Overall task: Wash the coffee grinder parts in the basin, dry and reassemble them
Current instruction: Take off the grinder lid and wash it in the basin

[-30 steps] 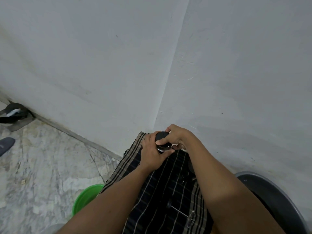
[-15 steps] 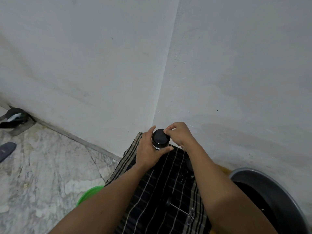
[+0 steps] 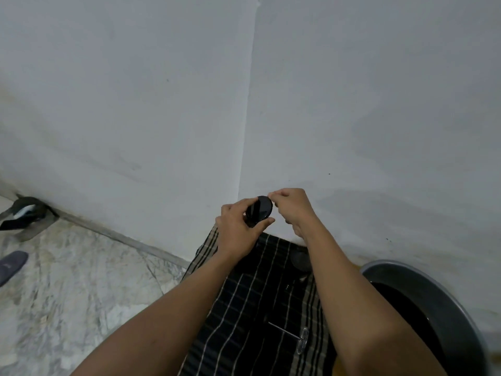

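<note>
I had the left hand raised in front of the wall corner, wrapped round a black grinder part; the thumb lay curled along its lower edge and the other fingers were behind it, so the grip was firm; the part was round, with its glossy flat face tilted up towards the camera. My right hand sat just beside it on the right, its fingers curled in tight, with thumb and forefinger drawn together at the part's upper right rim; I could not tell whether they pinched the rim or merely touched it.

Below the hands a dark checked cloth was spread on the floor against the wall; on it lay a thin metal rod with a clear end piece, near my right forearm; farther up the cloth, half hidden by that forearm, sat a dark round part, too dim to name more closely. A grey basin stood at the right, just beside the cloth, its inside dark. To the left was marble floor; a slipper lay at the far left edge, well apart from the cloth.
</note>
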Demonstrator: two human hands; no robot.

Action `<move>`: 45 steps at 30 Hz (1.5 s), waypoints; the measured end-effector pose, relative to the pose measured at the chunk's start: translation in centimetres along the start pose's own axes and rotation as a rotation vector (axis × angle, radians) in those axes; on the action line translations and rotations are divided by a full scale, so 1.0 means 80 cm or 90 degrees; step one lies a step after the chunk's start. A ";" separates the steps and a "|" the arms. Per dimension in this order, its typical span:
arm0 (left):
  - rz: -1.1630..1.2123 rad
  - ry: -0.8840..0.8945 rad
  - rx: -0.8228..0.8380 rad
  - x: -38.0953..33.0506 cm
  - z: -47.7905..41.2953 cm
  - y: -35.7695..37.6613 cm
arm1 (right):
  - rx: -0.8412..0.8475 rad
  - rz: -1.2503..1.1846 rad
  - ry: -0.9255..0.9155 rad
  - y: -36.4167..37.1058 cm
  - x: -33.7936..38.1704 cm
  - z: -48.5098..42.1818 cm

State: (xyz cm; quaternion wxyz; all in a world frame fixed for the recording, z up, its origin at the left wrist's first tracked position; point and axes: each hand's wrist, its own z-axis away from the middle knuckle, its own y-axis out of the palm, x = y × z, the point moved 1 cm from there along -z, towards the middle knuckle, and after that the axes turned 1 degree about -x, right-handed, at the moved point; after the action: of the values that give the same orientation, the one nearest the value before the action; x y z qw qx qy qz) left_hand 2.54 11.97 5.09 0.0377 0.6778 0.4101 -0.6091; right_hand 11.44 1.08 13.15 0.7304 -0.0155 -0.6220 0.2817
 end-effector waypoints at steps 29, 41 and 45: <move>0.059 -0.716 0.505 -0.075 0.206 0.454 | -0.155 -0.062 0.456 -0.310 -0.482 0.082; 0.075 -0.749 0.398 -0.047 0.220 0.479 | 0.028 0.128 0.289 -0.312 -0.473 0.055; 0.049 -0.703 0.381 -0.050 0.221 0.482 | 0.038 0.159 0.312 -0.323 -0.480 0.055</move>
State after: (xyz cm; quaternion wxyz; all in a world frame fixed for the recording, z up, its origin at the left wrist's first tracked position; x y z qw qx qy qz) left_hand 11.98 -25.31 -13.27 0.0745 0.2588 0.1169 -0.9559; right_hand 14.92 -38.59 -10.77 0.8188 -0.1383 -0.4114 0.3758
